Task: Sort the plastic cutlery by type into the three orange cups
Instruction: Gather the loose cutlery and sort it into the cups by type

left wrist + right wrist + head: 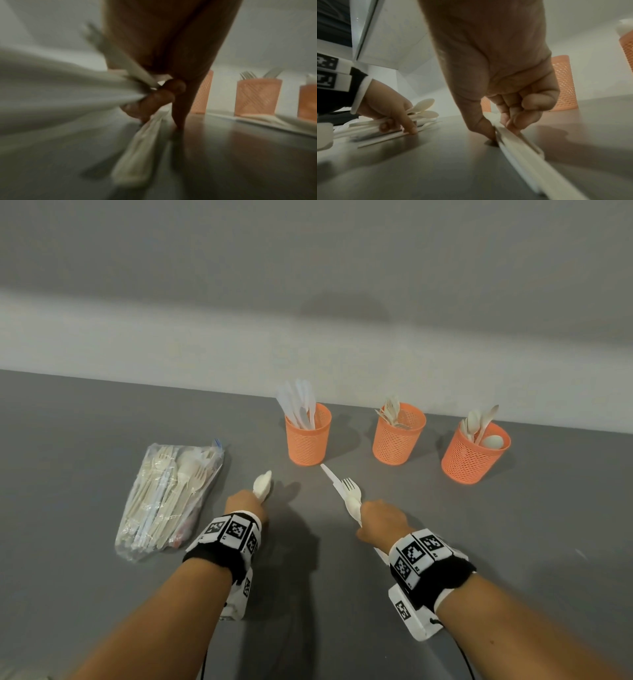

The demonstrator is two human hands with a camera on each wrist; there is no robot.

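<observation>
Left hand [244, 503] of mine is low on the grey desk [513, 542], fingers curled round a few cream spoons [263, 484] whose bowls poke out past the knuckles, and the right wrist view shows one fingertip pressing down on the desk too. Right hand [383, 522] is just beside it, thumb and fingers pinching a small bunch: a fork [349, 486], a knife [331, 475] and what looks like a spoon bowl, all pointing toward the cups. Handles trail back under the wrist and lie along the desk. Three orange mesh cups stand in a row by the far edge: the left cup [308, 441] has knives, the middle cup [397, 440] has forks, the right cup [474, 455] has spoons and leans a bit. Off to my left there's a clear plastic bag [168, 501] lying flat, stuffed with more cutlery. Left wrist view is pretty blurry, so I can't make out much there beyond curled fingers [154, 100] on pale handles and the cups behind.
</observation>
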